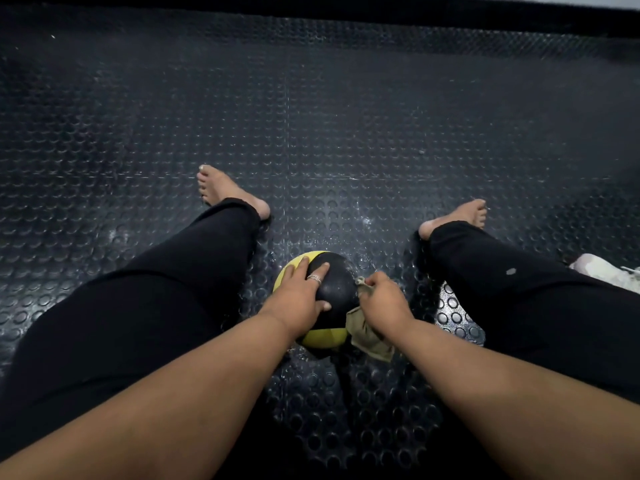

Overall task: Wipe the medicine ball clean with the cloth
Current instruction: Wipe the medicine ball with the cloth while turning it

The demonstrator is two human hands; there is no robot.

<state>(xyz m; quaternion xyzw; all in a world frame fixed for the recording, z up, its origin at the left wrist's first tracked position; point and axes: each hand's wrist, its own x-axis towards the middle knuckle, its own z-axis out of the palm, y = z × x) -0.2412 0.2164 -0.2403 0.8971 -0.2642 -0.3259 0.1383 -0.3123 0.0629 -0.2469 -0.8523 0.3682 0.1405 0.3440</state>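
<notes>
The right hand (pixel 382 299) has its fingers curled round a bunched olive cloth (pixel 369 336), which it holds against the right flank of the medicine ball (pixel 332 296). The ball, black and yellow, sits on the studded rubber floor (pixel 311 133) between the person's spread legs. The left hand (pixel 298 296) lies on top of it, fingers spread and fairly straight, thumb on the near side, pressing rather than gripping.

To wipe well, I judge the left hand should keep the ball pinned so it cannot roll while the cloth sweeps in firm overlapping strokes; then the ball should be turned a little at a time so every panel, including the underside, meets the cloth. Much of the cloth hangs loose below the hand, so a flatter pad against the surface would probably cover more.

The legs in black trousers (pixel 173 289) hem the ball in on both sides, limiting wide strokes. A pale shoe (pixel 606 273) lies beyond the right leg. Farther off the floor runs to a dark wall edge
</notes>
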